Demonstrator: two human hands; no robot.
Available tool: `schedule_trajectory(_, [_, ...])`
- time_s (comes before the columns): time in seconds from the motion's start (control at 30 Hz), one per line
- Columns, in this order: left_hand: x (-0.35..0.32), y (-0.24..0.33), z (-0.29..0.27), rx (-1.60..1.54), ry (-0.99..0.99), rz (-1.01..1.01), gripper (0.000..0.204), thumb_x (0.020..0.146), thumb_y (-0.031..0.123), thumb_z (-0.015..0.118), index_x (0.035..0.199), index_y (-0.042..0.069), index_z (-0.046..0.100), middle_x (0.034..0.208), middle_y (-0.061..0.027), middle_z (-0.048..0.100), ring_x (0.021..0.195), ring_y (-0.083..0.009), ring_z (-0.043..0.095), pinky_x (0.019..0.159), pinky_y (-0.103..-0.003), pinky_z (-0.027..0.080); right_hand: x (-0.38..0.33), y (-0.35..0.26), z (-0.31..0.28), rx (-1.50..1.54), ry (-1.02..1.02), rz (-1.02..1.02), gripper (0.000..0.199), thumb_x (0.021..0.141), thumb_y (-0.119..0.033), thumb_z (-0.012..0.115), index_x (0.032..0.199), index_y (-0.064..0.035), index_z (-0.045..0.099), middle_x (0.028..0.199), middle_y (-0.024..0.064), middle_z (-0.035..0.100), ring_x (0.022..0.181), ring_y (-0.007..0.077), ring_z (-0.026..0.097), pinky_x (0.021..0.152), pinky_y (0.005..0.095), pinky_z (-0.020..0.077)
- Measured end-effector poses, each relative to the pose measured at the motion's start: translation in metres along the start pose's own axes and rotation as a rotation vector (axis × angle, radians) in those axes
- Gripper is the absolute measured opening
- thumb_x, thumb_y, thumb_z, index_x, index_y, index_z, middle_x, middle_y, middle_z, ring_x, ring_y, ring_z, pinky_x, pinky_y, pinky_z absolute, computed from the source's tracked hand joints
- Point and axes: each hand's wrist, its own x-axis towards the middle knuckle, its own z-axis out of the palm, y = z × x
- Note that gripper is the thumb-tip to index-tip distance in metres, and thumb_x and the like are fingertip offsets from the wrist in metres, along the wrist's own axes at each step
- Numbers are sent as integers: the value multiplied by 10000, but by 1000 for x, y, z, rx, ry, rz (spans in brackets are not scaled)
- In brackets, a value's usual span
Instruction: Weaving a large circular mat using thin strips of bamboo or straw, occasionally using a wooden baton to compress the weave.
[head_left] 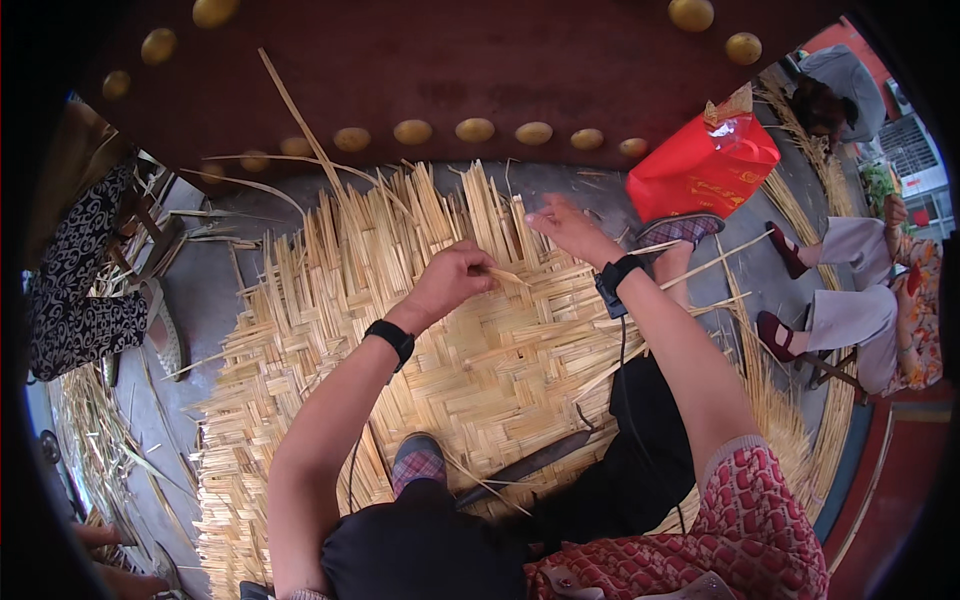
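Mat (290,400) of pale split stalks, woven and spread flat on grey floor (205,265), ragged ends fanning along its far edge. Above the mat's middle, left hand (448,277), thumb and fingertips pinched together on a short pale strip (512,278) pointing rightward. Above the mat's far right part, right hand (577,230), fingers loosely parted, with no hold discernible; contact with the stalks below impossible to judge.

In the way on the mat's near half: plaid slipper (418,463), dark elongated tool (530,465) lying aslant, and black trousers (420,550). Beside the mat's far right corner, second plaid slipper (680,230), close to a red bag (700,165). Beyond the far edge, dark red panel (450,70) with gold studs (474,130), and long stalks (295,110) jutting up in front. Left of the mat, scattered straw (100,430) and a person in patterned clothing (80,270). Right of the mat, stalk bundles (835,440) and a seated person (870,320) in pale trousers.

Hidden under trousers and red patterned top (750,520): the mat's near right portion. Covered by the left fingers: the strip's gripped end. Blurred: the right fingertips. Near the mat's lower left, another person's bare limb (125,580), cut off by the dark rim, hand or foot uncertain.
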Motion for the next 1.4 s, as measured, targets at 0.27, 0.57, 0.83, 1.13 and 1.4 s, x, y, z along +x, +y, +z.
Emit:
schedule_trajectory(0.27, [15, 13, 21, -64, 376, -391, 188, 786, 158, 772, 786, -12, 692, 786, -111, 660, 685, -164, 595, 644, -308, 475, -1, -3, 38, 453, -42, -3, 354, 821, -47, 735, 1136, 7, 583, 1040, 90, 693, 942, 140, 628, 855, 316, 504])
schedule_trajectory(0.57, [-56, 4, 15, -149, 447, -189, 305, 931, 43, 621, 1235, 15, 607, 1135, -68, 662, 1060, -163, 622, 903, -289, 500, 14, 10, 16, 1032, -350, 400, 205, 908, -128, 622, 1078, -15, 641, 987, 52, 660, 845, 136, 648, 747, 277, 517])
schedule_trajectory(0.83, [-177, -22, -11, 700, 550, -111, 368, 835, 69, 642, 1199, 101, 600, 1324, -159, 528, 1270, -358, 468, 1044, -451, 392, 47, 37, 12, -105, -716, 33, 240, 860, -173, 697, 1069, -57, 720, 889, -13, 692, 814, 91, 603, 776, 279, 496])
schedule_trajectory(1.13, [-209, -64, -82, 1109, 436, -458, 993, 824, 566, 649, 1507, -30, 243, 1538, -241, 324, 1465, -359, 254, 1172, -494, 233, 45, 59, 47, 180, -696, 136, 262, 930, -138, 653, 1173, -39, 664, 1063, -32, 670, 972, 85, 586, 909, 256, 471])
schedule_trajectory(1.4, [-172, -46, -71, 1098, 336, -479, 922, 769, 446, 767, 1413, -62, 348, 1387, -209, 508, 1310, -306, 429, 1072, -490, 291, 35, 72, 20, -44, -710, -98, 306, 956, -191, 607, 1232, -65, 645, 1147, 21, 692, 1021, 127, 611, 933, 303, 470])
